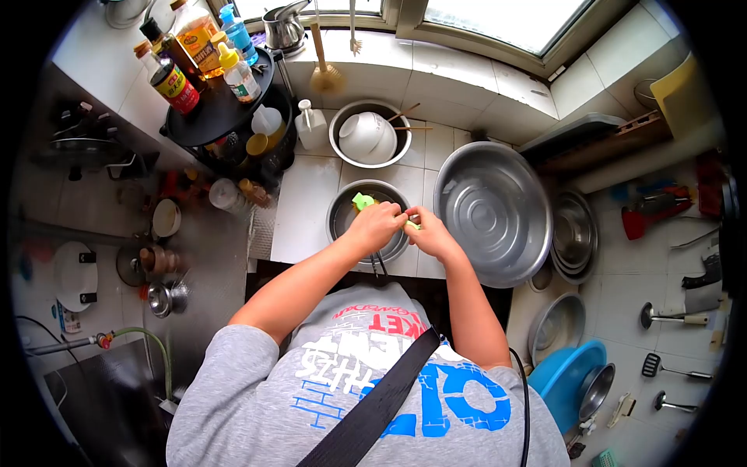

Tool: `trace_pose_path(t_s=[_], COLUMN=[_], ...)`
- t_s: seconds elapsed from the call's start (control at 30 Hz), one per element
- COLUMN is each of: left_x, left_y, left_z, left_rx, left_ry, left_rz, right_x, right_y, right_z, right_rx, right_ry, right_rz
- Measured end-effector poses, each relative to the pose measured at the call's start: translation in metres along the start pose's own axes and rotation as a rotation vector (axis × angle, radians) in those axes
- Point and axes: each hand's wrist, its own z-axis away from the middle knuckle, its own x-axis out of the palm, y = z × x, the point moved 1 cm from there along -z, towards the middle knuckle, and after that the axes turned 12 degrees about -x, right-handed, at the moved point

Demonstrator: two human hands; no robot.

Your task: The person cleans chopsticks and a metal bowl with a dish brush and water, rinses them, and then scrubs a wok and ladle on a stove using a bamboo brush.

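Black strap [380, 395] nearest us; over the steel bowl [338, 222] our left hand [373, 226] grips a bright green piece [362, 201], our right hand [433, 234] pinches a green bit [413, 225]; both look light, soft, easily bruised, best held by their edges.

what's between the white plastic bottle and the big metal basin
Head view shows a metal pot holding white bowls, sticks jutting over its rim, then bare tiled counter.
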Motion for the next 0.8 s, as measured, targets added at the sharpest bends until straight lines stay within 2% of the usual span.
trace_pose_path(t_s=[0.03, 0.1, 0.13, 0.23, 0.27, 0.4, 0.5, 0.6, 0.73, 0.8], left_x=[0.009, 0.021, 0.023, 0.031, 0.033, 0.032, 0.027, 0.022, 0.009, 0.01], left_y=[0.003, 0.011, 0.016, 0.02, 0.018, 0.012, -0.007, -0.031, -0.063, -0.08], left_z=[0.006, 0.017, 0.022, 0.038, 0.042, 0.047, 0.054, 0.059, 0.056, 0.052], left_rx=[0.013, -0.187, -0.286, -0.703, -0.808, -0.993, -1.011, -0.981, -0.859, -0.782], left_ry=[0.036, 0.095, 0.125, 0.069, -0.104, -0.436, -0.47, -0.426, -0.364, -0.314], left_rz=[0.027, 0.09, 0.12, -0.101, -0.184, -0.35, -0.381, -0.363, -0.383, -0.399], right_x=[0.005, 0.015, 0.017, 0.014, 0.013, 0.007, 0.006, 0.016, 0.042, 0.052], right_y=[0.009, 0.027, 0.031, 0.043, 0.05, 0.054, 0.053, 0.055, 0.059, 0.054], right_z=[0.0, -0.001, 0.001, 0.003, 0.004, 0.007, 0.009, 0.01, 0.005, 0.006], right_rx=[-0.067, -0.206, -0.192, -0.094, -0.099, -0.154, -0.15, -0.255, -0.319, -0.284], right_ry=[0.008, 0.025, 0.045, 0.086, 0.114, 0.112, 0.127, 0.184, 0.241, 0.252], right_rz=[0.091, 0.269, 0.222, 0.157, 0.142, 0.176, 0.256, 0.272, 0.295, 0.307])
